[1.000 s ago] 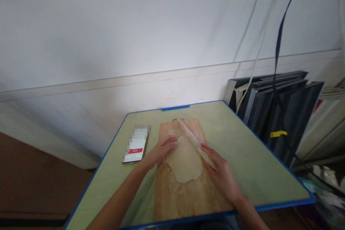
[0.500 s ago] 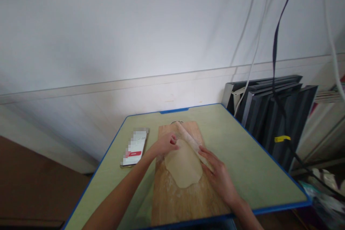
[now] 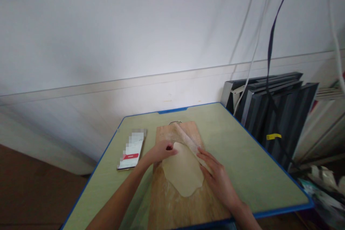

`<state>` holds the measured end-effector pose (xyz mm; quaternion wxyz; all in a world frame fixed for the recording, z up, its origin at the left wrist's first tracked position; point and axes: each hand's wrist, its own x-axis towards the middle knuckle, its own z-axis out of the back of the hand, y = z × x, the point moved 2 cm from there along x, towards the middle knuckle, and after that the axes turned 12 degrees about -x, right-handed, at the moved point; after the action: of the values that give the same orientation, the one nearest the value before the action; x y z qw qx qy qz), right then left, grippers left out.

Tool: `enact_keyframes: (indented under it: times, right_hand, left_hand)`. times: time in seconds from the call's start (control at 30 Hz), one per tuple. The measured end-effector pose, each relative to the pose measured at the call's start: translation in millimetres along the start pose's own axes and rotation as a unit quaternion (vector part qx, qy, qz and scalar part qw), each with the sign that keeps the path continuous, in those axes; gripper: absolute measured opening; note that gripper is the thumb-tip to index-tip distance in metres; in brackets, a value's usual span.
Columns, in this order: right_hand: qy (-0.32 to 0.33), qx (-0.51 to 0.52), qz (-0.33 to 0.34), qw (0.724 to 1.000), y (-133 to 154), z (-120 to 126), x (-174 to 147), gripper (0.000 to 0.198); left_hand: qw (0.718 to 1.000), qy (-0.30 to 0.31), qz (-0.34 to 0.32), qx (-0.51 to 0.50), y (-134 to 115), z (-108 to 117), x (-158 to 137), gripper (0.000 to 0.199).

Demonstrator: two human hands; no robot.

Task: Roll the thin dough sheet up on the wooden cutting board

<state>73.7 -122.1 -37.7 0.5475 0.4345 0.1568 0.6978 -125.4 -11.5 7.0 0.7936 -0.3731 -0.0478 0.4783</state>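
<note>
A flat, pale sheet of dough (image 3: 184, 172) with an uneven edge lies on a floured wooden cutting board (image 3: 172, 208). My left hand (image 3: 163, 150) pinches the upper left edge of the dough between thumb and fingers. On the other side, my right hand (image 3: 215, 170) is closed around the near end of a floured rolling pin (image 3: 185, 138). The pin lies slantwise along the dough's upper right edge, its far end near the top of the board. The palm hides the pin's near end.
A phone (image 3: 132, 151) with a lit screen lies left of the board on the green, blue-edged table (image 3: 239, 172). Behind is a white wall (image 3: 140, 93). Dark flat panels (image 3: 283, 115) lean at the right, with a black strap (image 3: 271, 43) hanging before them.
My left hand has moved slightly down and left with the dough's edge. The dough has shifted a little toward me and its lower edge reaches lower. The rolling pin stays nearly in place.
</note>
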Motion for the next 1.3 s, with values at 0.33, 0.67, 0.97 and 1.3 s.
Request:
enact_keyframes:
  times: [0.33,0.67,0.97,1.3]
  right_hand:
    - [-0.030,0.000,0.000,1.000,1.7,0.2,0.0,0.032]
    - [-0.173,0.012,-0.086,0.981,1.5,17.8,-0.9,0.025]
    - [-0.145,0.001,-0.024,0.989,3.6,15.8,-2.5,0.027]
    - [0.090,-0.052,0.119,0.987,10.7,12.9,-3.5,0.038]
  left_hand:
    - [0.985,-0.117,-0.055,0.111,-44.7,16.0,-19.3,0.029]
    - [0.872,-0.116,-0.273,0.389,-96.9,-0.5,-58.0,0.013]
    - [0.893,-0.195,-0.229,0.335,-48.3,1.9,-63.2,0.028]
    - [0.914,-0.234,-0.204,0.260,-21.8,4.4,-54.6,0.024]
